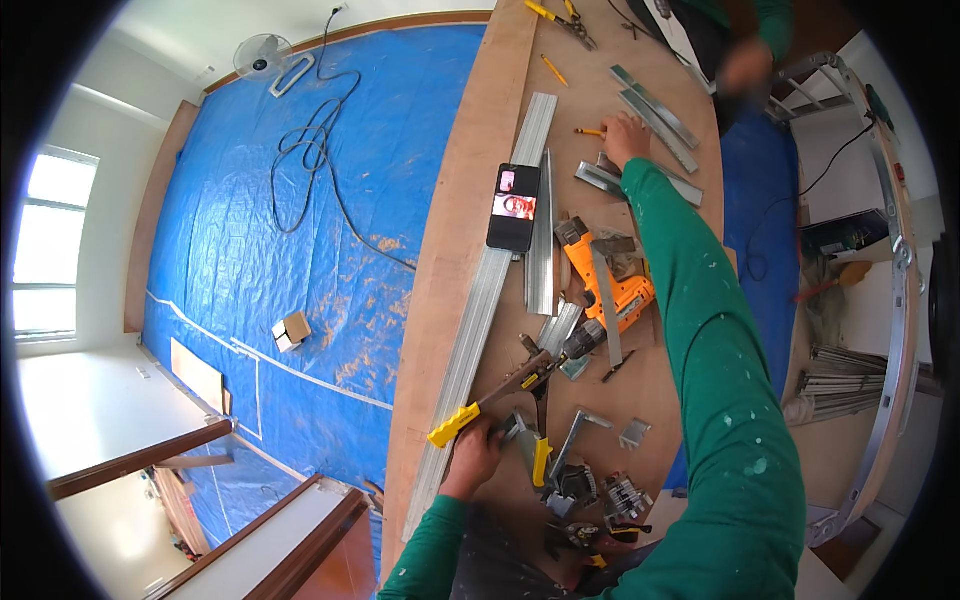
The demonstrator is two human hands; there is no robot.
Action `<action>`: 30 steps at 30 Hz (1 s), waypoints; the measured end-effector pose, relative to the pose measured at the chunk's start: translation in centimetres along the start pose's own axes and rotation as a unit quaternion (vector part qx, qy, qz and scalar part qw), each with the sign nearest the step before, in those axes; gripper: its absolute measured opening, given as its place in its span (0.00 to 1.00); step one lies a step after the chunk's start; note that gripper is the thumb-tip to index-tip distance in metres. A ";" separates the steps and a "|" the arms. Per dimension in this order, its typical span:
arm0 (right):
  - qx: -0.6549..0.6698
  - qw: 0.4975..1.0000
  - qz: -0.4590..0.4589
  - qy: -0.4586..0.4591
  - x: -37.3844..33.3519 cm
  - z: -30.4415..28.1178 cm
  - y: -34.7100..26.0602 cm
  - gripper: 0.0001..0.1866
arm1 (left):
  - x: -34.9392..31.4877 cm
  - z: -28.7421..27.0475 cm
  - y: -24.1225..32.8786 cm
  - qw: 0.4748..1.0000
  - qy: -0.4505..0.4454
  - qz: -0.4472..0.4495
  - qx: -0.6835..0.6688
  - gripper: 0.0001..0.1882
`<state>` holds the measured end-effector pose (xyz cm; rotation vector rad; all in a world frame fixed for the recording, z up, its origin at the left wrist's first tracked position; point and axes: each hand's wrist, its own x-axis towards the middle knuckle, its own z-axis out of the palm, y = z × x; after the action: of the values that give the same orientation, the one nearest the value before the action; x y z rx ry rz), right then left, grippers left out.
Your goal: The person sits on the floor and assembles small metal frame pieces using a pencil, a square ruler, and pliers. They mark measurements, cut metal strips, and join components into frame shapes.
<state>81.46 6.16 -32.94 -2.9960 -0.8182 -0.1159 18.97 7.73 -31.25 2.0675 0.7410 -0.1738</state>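
Note:
At the far side of the board table, my right hand [627, 138] has its fingertips closed on the end of a yellow pencil [588, 132]. My left hand [474, 462] is low at the near left, fingers curled beside the yellow-handled tin snips [455, 425]; what they hold, if anything, is hidden. A small bent metal piece [515, 425] is close to its fingertips. Between my hands are an orange cordless drill [625, 298] and a steel ruler [606, 300] lying across it. A phone [514, 210] rests on a long metal channel [478, 310].
Cut metal channels [655, 120] lie near my right hand. A square [575, 445] and drill bits [625, 495] are at the near end. Another person's blurred hand [745, 65] is at the far right. A ladder [900, 260] stands right; a cable [320, 150] crosses the blue sheet.

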 end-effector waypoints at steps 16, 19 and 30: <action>0.043 0.993 -0.101 -0.051 -7.3 -6.7 2.8 0.30 | 0.0 0.5 -0.3 1.000 0.011 -0.001 -0.004 0.11; 0.044 0.982 -0.092 -0.159 -9.0 -6.3 4.7 0.23 | 0.0 0.6 -0.4 1.000 0.013 0.000 0.004 0.11; -0.014 0.986 -0.069 0.149 -12.0 -14.2 3.5 0.11 | 0.7 1.2 -2.4 0.998 0.046 0.042 0.018 0.10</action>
<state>72.06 -3.68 -19.83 -2.8406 -0.9910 -0.5673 18.40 8.04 -33.95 2.1482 0.7097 -0.0446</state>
